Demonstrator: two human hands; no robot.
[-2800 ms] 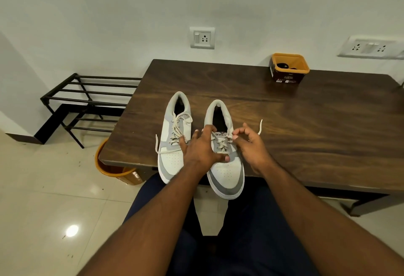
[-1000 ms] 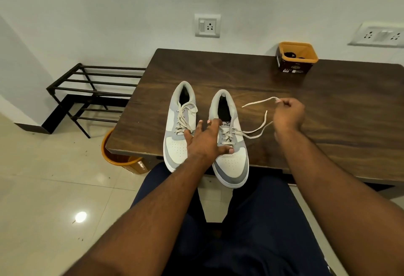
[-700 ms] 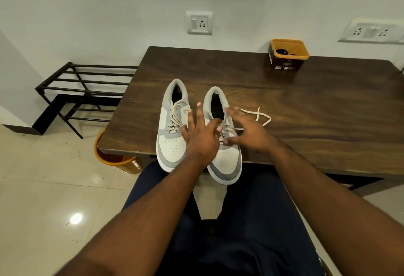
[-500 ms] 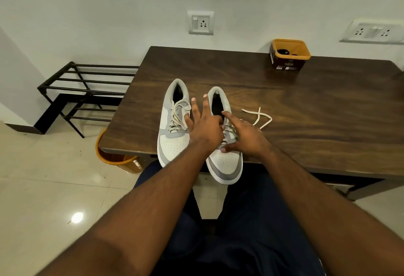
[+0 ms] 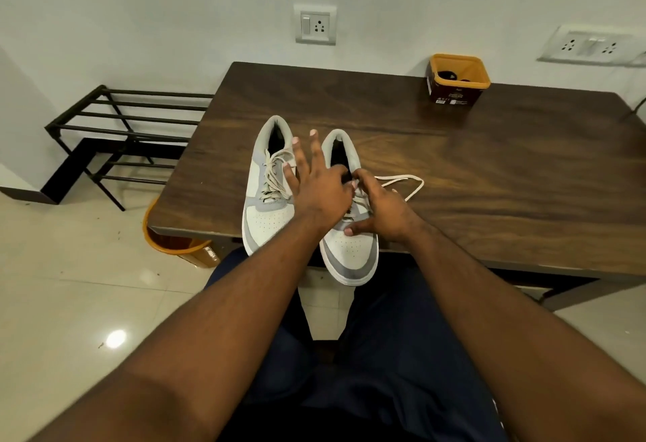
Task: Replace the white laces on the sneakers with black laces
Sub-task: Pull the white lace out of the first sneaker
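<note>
Pale wall (image 5: 174, 4), glossy tiled floor (image 5: 70, 284) — black metal rack (image 5: 115, 126) beside wooden table (image 5: 489, 179).

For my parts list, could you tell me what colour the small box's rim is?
Orange, on a dark brown small box; head view.

Dark wooden table (image 5: 489, 168) carries two sneakers (image 5: 267, 193), loose lace (image 5: 405, 182), orange tub (image 5: 457, 79).
</note>
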